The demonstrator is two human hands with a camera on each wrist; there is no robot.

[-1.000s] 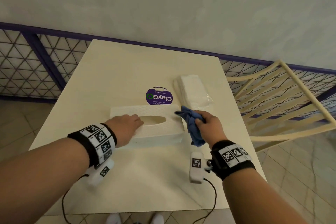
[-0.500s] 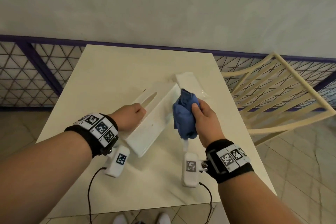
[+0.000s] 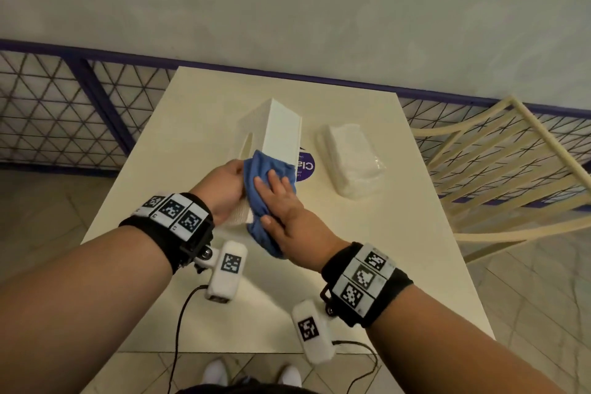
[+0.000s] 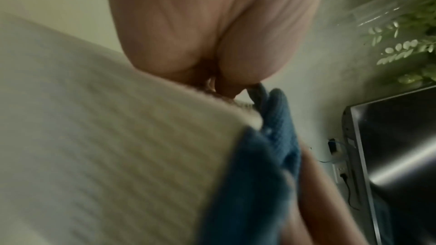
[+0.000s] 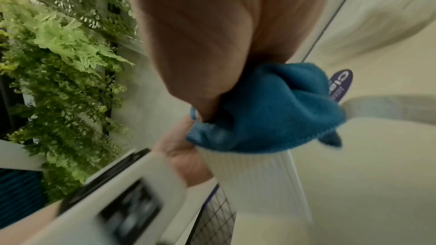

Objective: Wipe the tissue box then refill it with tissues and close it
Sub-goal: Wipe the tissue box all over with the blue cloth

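The white tissue box (image 3: 281, 128) is lifted off the table (image 3: 383, 265) and stands tilted on end, its oval slot facing left. My left hand (image 3: 228, 185) grips the box's near lower end from the left. My right hand (image 3: 276, 193) lies flat with straight fingers on the blue cloth (image 3: 263, 169) and presses it against the box's near face. The left wrist view shows the ribbed box (image 4: 118, 137) beside the cloth (image 4: 259, 174). In the right wrist view the cloth (image 5: 271, 109) bunches over the box (image 5: 254, 174). A wrapped tissue pack (image 3: 350, 160) lies on the table to the right.
A round purple sticker (image 3: 305, 166) on the table shows partly behind the box. A cream slatted chair (image 3: 499, 169) stands at the right of the table. A mesh fence with a purple frame (image 3: 64, 112) runs behind the table. Camera cables hang from both wrists.
My left hand has raised the box from lying flat to nearly on end. My right hand has come in from the right and now lies flat on the cloth against the box.
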